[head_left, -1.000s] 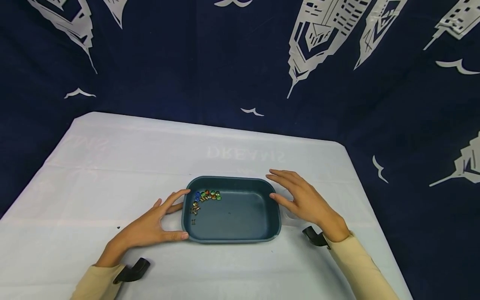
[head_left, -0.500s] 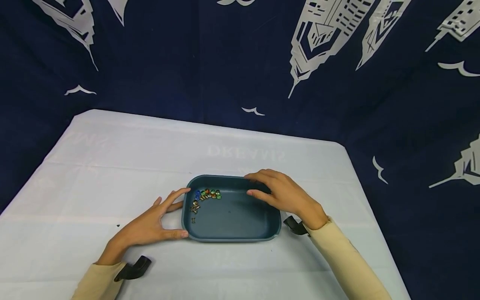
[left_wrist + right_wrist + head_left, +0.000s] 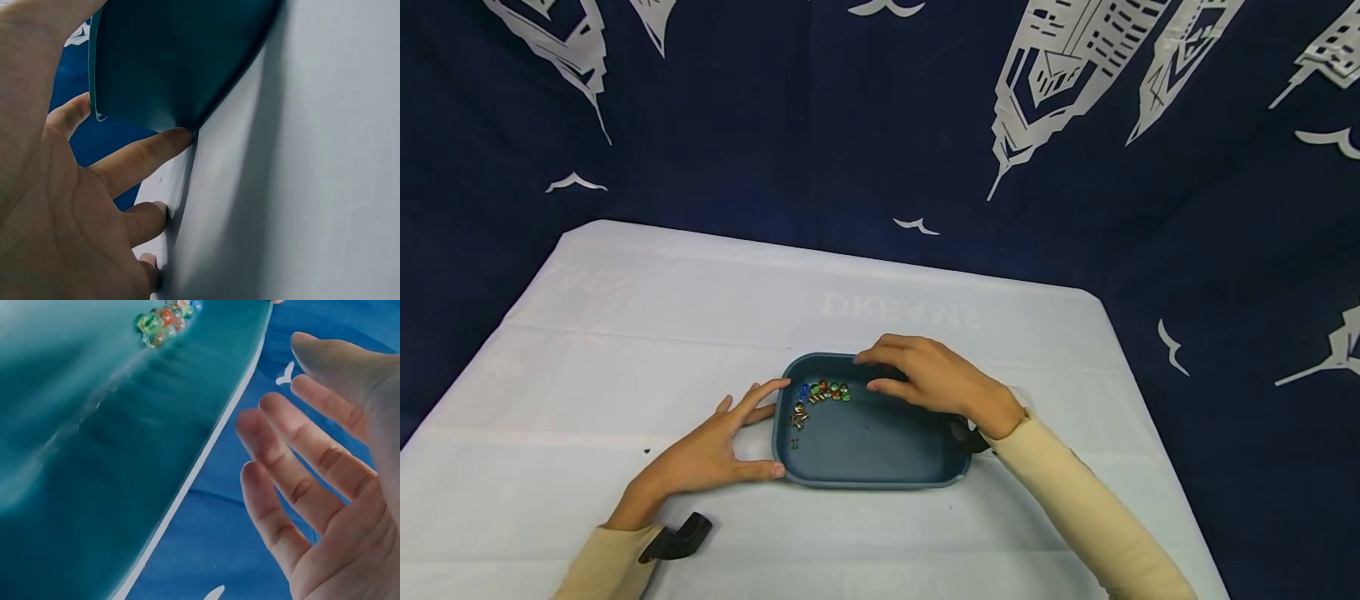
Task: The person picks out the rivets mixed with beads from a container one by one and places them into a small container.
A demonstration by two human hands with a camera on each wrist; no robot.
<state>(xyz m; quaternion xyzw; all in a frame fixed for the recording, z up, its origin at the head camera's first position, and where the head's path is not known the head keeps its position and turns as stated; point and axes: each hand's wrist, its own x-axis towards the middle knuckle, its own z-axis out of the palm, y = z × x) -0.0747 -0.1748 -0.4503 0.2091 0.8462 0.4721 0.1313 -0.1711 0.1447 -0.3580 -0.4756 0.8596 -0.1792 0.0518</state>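
We see a dark teal tray (image 3: 880, 450) near the front middle of the white table (image 3: 625, 333). Coloured beads (image 3: 824, 391) cluster in its far left corner. Left hand (image 3: 711, 454) lies flat, fingers spread, fingertips touching the tray's left wall. Right hand (image 3: 932, 379) hovers over the tray just beside the beads, fingers loosely apart, holding nothing.

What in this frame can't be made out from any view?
- Small brown pieces in the tray: too small in the head view to identify; absent from both wrist views.
- Right hand fingertips: whether they touch the tray floor is unclear.
- Left hand: palm fills the left wrist view, tray contents hidden there.
- Beads: blurred, count uncertain.
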